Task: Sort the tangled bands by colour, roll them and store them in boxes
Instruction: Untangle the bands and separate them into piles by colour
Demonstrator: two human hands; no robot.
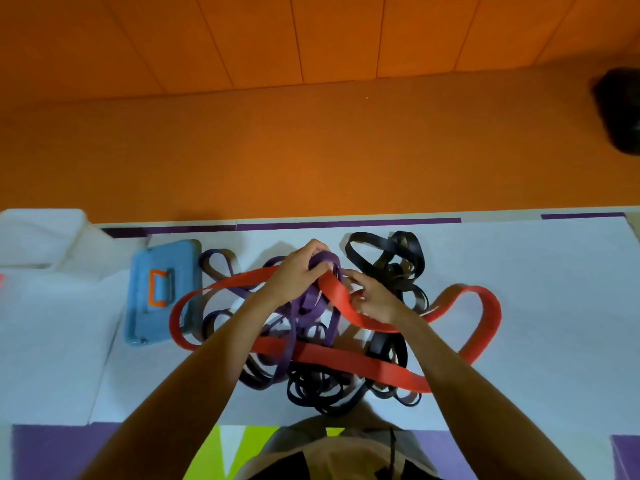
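1. Left hand (294,275) has its fingers curled round a loop of the purple band (327,259) and holds it lifted above the tangle, which lies in the middle of the white table (536,341).
2. Right hand (374,301), just beside the left one, has bent fingers that pinch the wide red band (346,363) close to the purple loop.
3. The red band spreads in big loops to both sides, and its left loop reaches the edge of the blue box (162,271) with an orange handle.
4. The black bands (384,247) lie behind the right hand and also at the near edge, mixed with purple ones.
5. A white container (41,237) stands at the far left.
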